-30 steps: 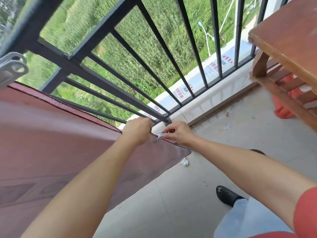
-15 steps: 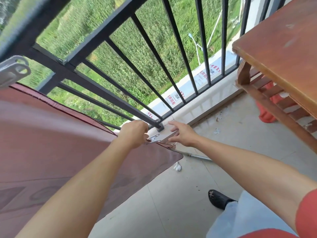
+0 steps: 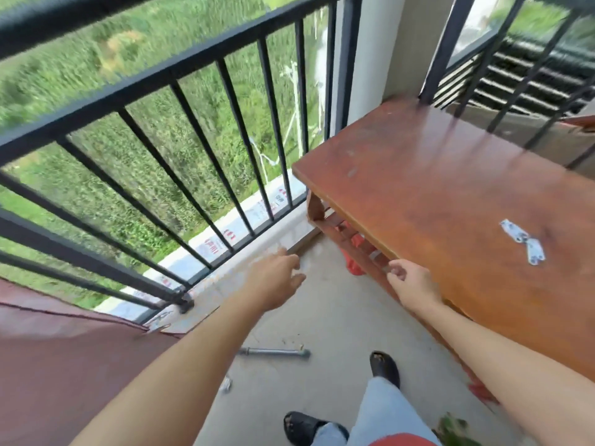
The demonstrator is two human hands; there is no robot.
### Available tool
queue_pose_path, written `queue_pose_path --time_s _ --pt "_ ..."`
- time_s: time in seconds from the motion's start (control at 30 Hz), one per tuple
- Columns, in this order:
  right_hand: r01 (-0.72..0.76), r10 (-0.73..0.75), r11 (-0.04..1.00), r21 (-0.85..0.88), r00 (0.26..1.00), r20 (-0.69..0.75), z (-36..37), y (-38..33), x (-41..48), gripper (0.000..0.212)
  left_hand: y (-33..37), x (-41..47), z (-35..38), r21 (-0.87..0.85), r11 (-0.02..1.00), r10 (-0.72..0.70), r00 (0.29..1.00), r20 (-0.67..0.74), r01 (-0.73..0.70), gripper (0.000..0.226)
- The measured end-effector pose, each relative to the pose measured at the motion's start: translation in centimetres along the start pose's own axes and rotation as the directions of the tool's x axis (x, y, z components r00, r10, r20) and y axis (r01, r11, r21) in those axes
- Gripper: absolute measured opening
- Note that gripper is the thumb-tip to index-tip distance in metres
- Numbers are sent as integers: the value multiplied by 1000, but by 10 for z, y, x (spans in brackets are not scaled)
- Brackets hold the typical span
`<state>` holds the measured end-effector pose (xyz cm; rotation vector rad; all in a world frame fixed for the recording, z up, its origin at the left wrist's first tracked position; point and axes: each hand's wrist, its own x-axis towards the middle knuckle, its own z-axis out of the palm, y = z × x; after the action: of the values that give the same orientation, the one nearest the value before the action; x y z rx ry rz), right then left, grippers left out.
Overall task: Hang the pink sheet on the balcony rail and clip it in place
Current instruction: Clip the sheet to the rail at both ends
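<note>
Two hands: both empty and apart; the left hand [image 3: 277,278] hangs with fingers spread loosely above the floor, and the right hand [image 3: 410,283] is half curled beside the table edge, gripping nothing.
Sheet position: the pink sheet [image 3: 64,365] fills the lower left, draped from the balcony rail [image 3: 180,70], its corner ending near the foot of a post.
Sheet look: dusty pink with a darker stitched hem along the upper edge; the surface lies smooth, with a few shallow folds.
Clip on sheet: a small metal clip [image 3: 157,321] sits at the corner hem; its bite is too blurred to confirm.
Spare clips: two pale clips [image 3: 524,241] lie on the wooden table [image 3: 450,194], well apart from both hands.
Handling: probably light, soft and limp, so it would sag or slide wherever it is unpinned; wind seems the main risk.
Where to hold: likely best pinched at the hem, where the doubled cloth gives a firmer edge for a clip.
Floor: a metal rod [image 3: 273,352] lies between the arms.
</note>
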<state>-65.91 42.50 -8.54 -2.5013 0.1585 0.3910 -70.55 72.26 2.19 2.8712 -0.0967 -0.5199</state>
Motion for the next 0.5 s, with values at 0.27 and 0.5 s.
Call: queue_pose_path --time_s 0.27,0.5 --pt "-253 256 966 45 932 -256 -105 137 62 44 133 73 26 13 984 172 977 126 -175 34" --pt "-509 516 853 112 792 -328 -161 227 129 34 232 162 46 -1 982 183 957 224 -187 28"
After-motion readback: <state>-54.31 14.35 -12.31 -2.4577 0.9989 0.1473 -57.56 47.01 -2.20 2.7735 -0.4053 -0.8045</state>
